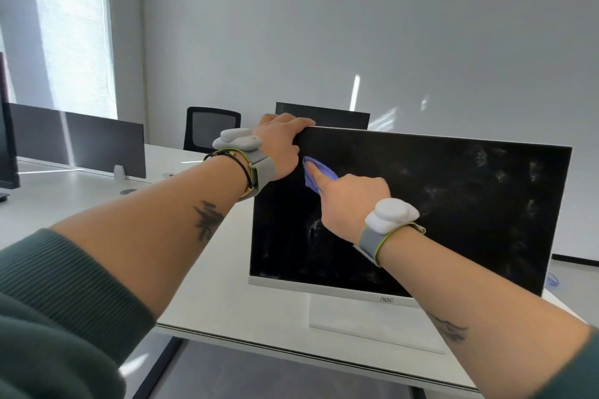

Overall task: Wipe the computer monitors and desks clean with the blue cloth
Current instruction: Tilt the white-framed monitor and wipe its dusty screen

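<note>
A monitor (pixel 453 210) with a black, smudged screen and a white lower bezel stands on the white desk (pixel 227 285) in front of me. My left hand (pixel 282 146) grips the screen's top left corner, fingers curled over the upper edge. My right hand (pixel 350 201) holds a bunched blue cloth (pixel 312 176) and presses it against the upper left of the screen, just below my left hand. Most of the cloth is hidden under my fingers.
A second dark monitor (pixel 337 115) stands behind this one, beside a black mesh chair (pixel 212 128). Dark divider panels (pixel 81 136) run along the desk at left. Another monitor's edge (pixel 8 146) shows at the far left. A blue cable (pixel 552 280) lies at right.
</note>
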Tool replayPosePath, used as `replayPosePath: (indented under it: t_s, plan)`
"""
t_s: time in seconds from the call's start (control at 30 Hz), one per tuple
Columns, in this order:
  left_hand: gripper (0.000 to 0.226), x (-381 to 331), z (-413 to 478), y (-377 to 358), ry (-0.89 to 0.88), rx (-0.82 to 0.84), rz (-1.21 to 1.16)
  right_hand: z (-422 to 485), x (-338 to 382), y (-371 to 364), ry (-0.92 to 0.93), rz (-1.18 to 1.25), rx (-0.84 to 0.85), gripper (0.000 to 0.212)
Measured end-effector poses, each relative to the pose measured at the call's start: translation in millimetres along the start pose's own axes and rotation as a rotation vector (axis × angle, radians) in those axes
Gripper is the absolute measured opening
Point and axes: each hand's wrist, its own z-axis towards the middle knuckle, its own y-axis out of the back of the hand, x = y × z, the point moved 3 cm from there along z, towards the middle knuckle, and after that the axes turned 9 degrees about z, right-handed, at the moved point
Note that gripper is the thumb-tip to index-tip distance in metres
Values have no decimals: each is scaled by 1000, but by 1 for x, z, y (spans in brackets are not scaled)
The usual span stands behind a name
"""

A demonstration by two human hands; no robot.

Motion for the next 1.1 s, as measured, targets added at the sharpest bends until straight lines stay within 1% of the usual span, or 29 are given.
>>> replayPosePath:
  t_s: [0.03,0.07,0.1,0.13,0.23,0.27,0.3,0.4,0.5,0.57,0.67,0.7,0.73,0.83,0.87,0.9,1.0,1.03,1.07,1.1]
  plan:
    - [59,2,0,0,3,2,2,2,-5,5,-28,21,-48,77]
    - [60,2,0,0,-1,4,8,7,-11,12,-96,59,-86,76]
    - [60,1,-1,0,-5,3,10,11,-15,15,-156,93,-103,76]
    - [60,0,0,0,-11,-5,9,13,-14,17,-172,102,-112,77]
    - [60,2,1,-1,-26,-5,8,8,1,5,-49,31,-45,79]
    - [59,3,1,-1,-26,-7,12,6,-1,4,-41,27,-49,79]
    - [59,4,1,-1,-26,-11,10,6,-8,7,-72,39,-80,78]
    - [59,1,1,0,-23,-20,-6,6,-34,19,-258,107,-157,75]
    - [58,-4,3,0,-27,-30,-11,0,-38,18,-336,111,-185,74]
    - [59,-4,3,-1,-26,-27,-7,-1,-28,13,-300,148,-155,75]
    - [60,2,2,-3,-15,-14,11,-1,-8,1,-82,63,-44,75]
    - [60,5,2,-4,-17,-12,8,-1,-11,4,-53,38,-41,75]
    - [60,6,2,-5,-22,-10,1,0,-18,9,-73,42,-68,74]
    - [60,2,4,-6,-28,-24,-19,5,-41,28,-250,138,-129,69]
    - [60,0,5,-6,-27,-32,-19,5,-40,29,-264,146,-132,69]
    - [60,-2,6,-5,-29,-35,-14,4,-34,26,-238,137,-119,69]
    - [59,5,5,-7,-24,-23,9,-5,-13,7,-69,70,-12,71]
    - [59,9,3,-6,-31,-23,15,-5,-12,4,-50,51,-11,70]
    - [58,6,3,-5,-48,-33,0,-5,-18,5,-81,55,-29,69]
    - [55,6,2,-3,-33,-78,-52,-2,-20,10,-113,71,-52,69]
